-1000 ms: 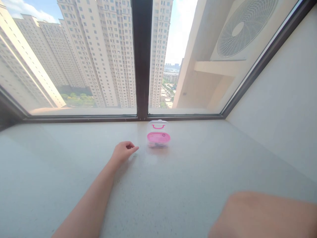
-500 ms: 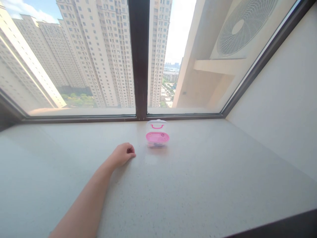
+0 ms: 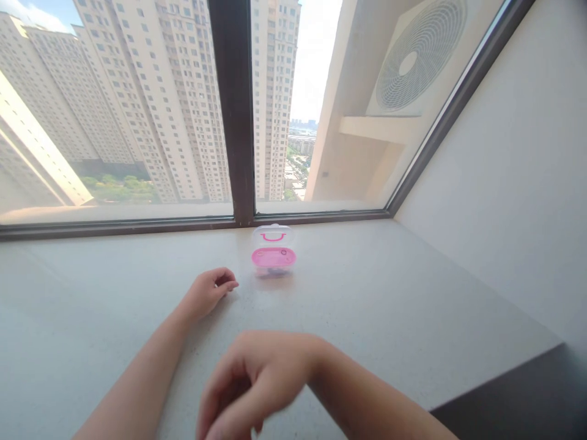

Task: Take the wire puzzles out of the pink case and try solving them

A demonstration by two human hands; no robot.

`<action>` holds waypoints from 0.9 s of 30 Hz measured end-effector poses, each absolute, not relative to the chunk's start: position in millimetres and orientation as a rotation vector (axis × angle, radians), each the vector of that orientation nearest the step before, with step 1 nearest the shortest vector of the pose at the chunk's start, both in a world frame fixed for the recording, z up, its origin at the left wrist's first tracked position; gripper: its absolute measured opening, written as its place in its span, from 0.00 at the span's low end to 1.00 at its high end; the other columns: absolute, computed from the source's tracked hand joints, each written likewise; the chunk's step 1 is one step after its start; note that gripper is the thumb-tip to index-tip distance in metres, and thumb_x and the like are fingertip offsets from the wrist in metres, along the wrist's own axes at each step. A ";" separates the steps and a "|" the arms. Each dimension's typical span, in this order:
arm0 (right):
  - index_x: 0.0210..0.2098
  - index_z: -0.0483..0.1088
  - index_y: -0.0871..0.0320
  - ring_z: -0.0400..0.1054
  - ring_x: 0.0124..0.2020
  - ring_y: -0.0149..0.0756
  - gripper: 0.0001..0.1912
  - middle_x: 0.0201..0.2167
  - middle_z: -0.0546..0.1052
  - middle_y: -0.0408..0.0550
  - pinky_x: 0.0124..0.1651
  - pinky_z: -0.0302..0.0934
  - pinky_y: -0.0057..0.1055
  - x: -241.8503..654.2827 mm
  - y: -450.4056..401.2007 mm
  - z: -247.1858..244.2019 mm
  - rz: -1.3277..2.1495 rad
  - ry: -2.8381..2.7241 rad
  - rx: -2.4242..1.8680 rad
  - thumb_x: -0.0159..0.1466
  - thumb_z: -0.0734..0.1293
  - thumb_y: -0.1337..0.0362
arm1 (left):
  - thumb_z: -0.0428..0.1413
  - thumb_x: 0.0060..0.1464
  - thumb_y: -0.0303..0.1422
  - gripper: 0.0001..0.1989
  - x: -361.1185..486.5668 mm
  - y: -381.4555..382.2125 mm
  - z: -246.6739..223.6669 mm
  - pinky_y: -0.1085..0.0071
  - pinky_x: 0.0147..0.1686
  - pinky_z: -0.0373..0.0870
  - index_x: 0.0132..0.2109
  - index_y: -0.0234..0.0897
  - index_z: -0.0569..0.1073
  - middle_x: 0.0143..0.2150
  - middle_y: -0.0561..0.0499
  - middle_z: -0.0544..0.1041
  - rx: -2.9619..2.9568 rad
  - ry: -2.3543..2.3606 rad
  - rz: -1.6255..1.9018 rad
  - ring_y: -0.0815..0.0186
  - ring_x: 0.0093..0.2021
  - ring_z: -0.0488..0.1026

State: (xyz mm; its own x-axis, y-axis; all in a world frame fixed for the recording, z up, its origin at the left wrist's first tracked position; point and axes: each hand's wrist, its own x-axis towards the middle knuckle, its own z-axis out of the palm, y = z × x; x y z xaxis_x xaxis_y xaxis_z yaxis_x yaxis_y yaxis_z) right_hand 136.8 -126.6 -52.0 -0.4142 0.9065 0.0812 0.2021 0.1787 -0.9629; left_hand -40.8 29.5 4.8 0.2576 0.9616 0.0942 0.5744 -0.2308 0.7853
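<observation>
A clear plastic box with a pink inner tray [image 3: 274, 257] stands near the window, its transparent lid with a pink handle raised at the back. Small items lie in it, too small to tell. My left hand [image 3: 211, 292] rests on the white sill just left of the box, fingers curled and tips close together; whether it pinches anything is hidden. Close to the camera, my right hand [image 3: 259, 382] hangs above the sill with bent fingers pointing down-left. Its fingertips run toward the lower frame edge, and what they hold, if anything, cannot be made out.
The pale speckled sill [image 3: 348, 305] spans the view and ends at a dark edge at lower right. A dark window frame [image 3: 241, 122] stands behind the box, and a white wall [image 3: 518, 159] rises on the right. Tall buildings and a fan unit show outside.
My right hand has come into view from the lower right. The view has shifted, so the box and my left hand appear further left. My left hand stays beside the box.
</observation>
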 end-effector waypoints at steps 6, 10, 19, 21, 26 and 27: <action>0.28 0.68 0.61 0.67 0.14 0.28 0.07 0.19 0.73 0.43 0.12 0.54 0.19 150.5 3.2 10.3 1.569 -1.799 -1.312 0.58 0.64 0.63 | 0.54 0.50 0.37 0.09 -32.9 25.2 6.3 0.73 0.28 0.63 0.32 0.35 0.73 0.24 0.53 0.72 1.727 1.173 0.805 0.68 0.25 0.67; 0.31 0.68 0.61 0.66 0.13 0.28 0.07 0.20 0.72 0.44 0.11 0.55 0.19 148.6 1.0 1.7 1.433 -1.842 -1.281 0.58 0.62 0.64 | 0.53 0.51 0.34 0.09 -29.1 21.3 6.0 0.72 0.31 0.64 0.34 0.33 0.74 0.27 0.50 0.75 1.783 1.050 0.717 0.66 0.29 0.69; 0.24 0.67 0.61 0.64 0.11 0.27 0.08 0.16 0.70 0.43 0.10 0.54 0.18 145.7 1.2 -4.2 1.391 -1.838 -1.322 0.57 0.59 0.67 | 0.54 0.49 0.33 0.10 -26.8 15.9 6.4 0.71 0.33 0.66 0.33 0.33 0.78 0.29 0.48 0.78 1.801 1.083 0.687 0.64 0.31 0.72; 0.23 0.67 0.61 0.64 0.11 0.27 0.08 0.15 0.70 0.42 0.10 0.53 0.18 145.7 3.0 -2.2 1.429 -1.793 -1.335 0.55 0.59 0.69 | 0.55 0.48 0.33 0.09 -26.2 15.7 6.6 0.71 0.33 0.66 0.33 0.33 0.78 0.29 0.48 0.79 1.778 1.111 0.692 0.64 0.31 0.72; 0.21 0.68 0.61 0.61 0.09 0.26 0.07 0.13 0.69 0.41 0.08 0.49 0.18 148.6 5.0 -1.3 1.458 -1.653 -1.338 0.54 0.60 0.69 | 0.59 0.45 0.34 0.13 -26.5 16.7 5.7 0.70 0.32 0.67 0.39 0.32 0.77 0.29 0.49 0.79 1.554 1.149 0.782 0.66 0.28 0.72; 0.22 0.68 0.61 0.61 0.09 0.26 0.07 0.14 0.69 0.41 0.08 0.48 0.18 149.3 4.6 -2.2 1.465 -1.619 -1.309 0.54 0.61 0.68 | 0.60 0.45 0.34 0.15 -27.0 16.7 5.6 0.70 0.32 0.67 0.42 0.32 0.76 0.28 0.49 0.79 1.514 1.129 0.792 0.66 0.28 0.72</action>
